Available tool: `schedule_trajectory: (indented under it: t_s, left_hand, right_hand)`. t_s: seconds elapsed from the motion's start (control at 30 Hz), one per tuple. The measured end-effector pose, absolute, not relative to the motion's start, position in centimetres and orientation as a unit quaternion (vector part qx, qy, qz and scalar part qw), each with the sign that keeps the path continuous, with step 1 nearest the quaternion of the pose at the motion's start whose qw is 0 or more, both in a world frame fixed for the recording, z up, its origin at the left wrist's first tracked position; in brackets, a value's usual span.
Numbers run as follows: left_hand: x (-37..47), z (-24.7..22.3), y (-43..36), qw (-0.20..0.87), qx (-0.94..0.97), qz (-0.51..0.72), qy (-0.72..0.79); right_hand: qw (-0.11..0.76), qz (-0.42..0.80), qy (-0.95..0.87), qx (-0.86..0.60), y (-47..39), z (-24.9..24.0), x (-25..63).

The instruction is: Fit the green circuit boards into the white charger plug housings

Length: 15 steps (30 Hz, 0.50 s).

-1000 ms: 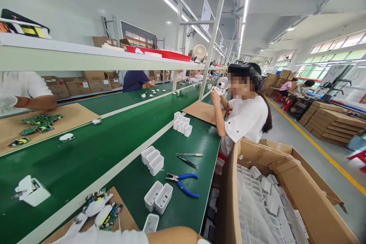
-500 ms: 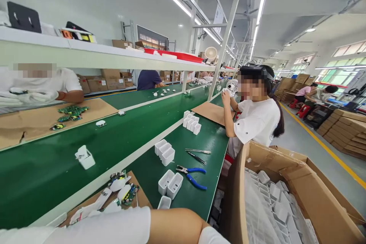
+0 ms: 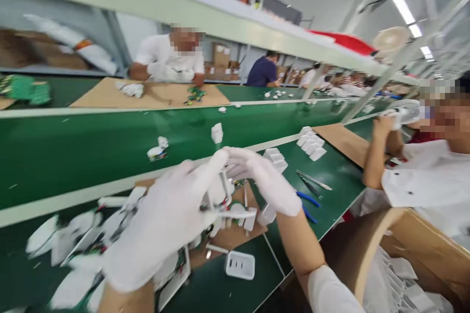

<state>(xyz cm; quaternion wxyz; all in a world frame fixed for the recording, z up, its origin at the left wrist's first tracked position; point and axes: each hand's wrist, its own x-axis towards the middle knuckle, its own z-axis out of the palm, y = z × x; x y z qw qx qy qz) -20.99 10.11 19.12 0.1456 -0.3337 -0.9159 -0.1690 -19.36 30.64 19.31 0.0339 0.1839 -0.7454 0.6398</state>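
Note:
Both my hands wear white gloves and meet in the middle of the view above the green bench. My left hand [image 3: 161, 222] and my right hand [image 3: 266, 181] close together on a small white part with metal prongs [image 3: 223, 195]; the blur hides its exact shape. Under them a brown cardboard mat [image 3: 235, 234] carries white plastic pieces and green circuit boards. A white housing [image 3: 240, 264] lies open side up just in front of the mat. Blue-handled pliers [image 3: 306, 199] lie to the right of my right hand.
A green conveyor belt [image 3: 73, 151] runs behind the mat with white housings [image 3: 217, 133] on it. Several white housings [image 3: 311, 146] and tweezers [image 3: 314, 181] lie on the bench. A person in white [image 3: 422, 176] sits right; others work across the belt. A cardboard box [image 3: 422, 254] stands lower right.
The view has swung left and down toward the bench. Both gloved hands have come up into the middle and closed on a small white part.

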Motion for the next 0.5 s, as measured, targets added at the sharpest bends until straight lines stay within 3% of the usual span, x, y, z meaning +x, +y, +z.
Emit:
schedule_trajectory:
  t_s: [0.13, 0.27, 0.4, 0.5]
  left_hand:
    - [-21.0, 19.3, 9.9, 0.215, -0.351, -0.122, -0.903]
    - [-21.1, 19.5, 10.6, 0.238, -0.387, -0.145, -0.879]
    - [-21.2, 19.3, 10.6, 0.189, -0.361, -0.185, -0.894]
    - [-21.3, 18.9, 10.4, 0.12, -0.31, -0.303, -0.893]
  right_hand:
    - [-0.005, 0.66, -0.74, 0.129, 30.4, 19.1, -18.5]
    - [0.011, 0.657, -0.748, 0.092, 30.2, 18.9, -17.5]
    - [-0.01, 0.708, -0.693, 0.139, 30.6, 17.4, -16.3]
    - [0.029, 0.727, -0.666, 0.166, 29.5, 15.7, -14.7]
